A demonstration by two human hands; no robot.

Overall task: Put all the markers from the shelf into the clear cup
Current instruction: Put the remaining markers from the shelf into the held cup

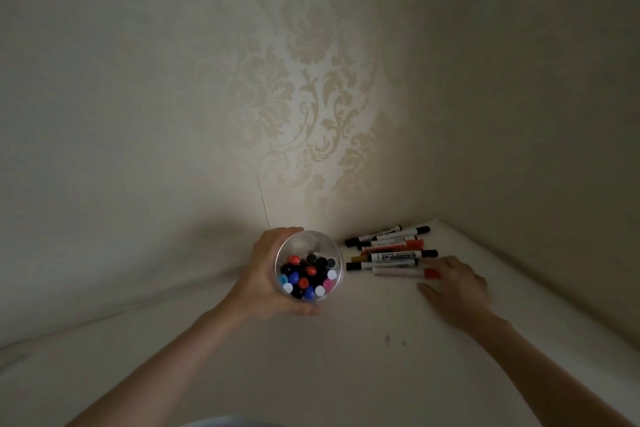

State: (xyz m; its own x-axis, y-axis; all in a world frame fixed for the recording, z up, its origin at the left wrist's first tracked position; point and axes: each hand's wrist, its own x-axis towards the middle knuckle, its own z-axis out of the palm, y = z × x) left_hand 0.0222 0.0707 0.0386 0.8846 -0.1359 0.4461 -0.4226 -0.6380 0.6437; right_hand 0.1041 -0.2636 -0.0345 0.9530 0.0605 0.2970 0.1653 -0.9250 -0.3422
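- Markers (391, 251) lie in a loose pile on the white shelf (363, 340), near the back right corner by the patterned wallpaper (304, 97).
- The left hand (263, 282) wraps its fingers round the clear cup (309, 267), already holding many capped markers upright.
- The right hand (453, 282) lies palm-down, fingers spread, fingertips touching the nearest marker's red cap (431, 274), gripping nothing.
- Label print is too blurred to read.
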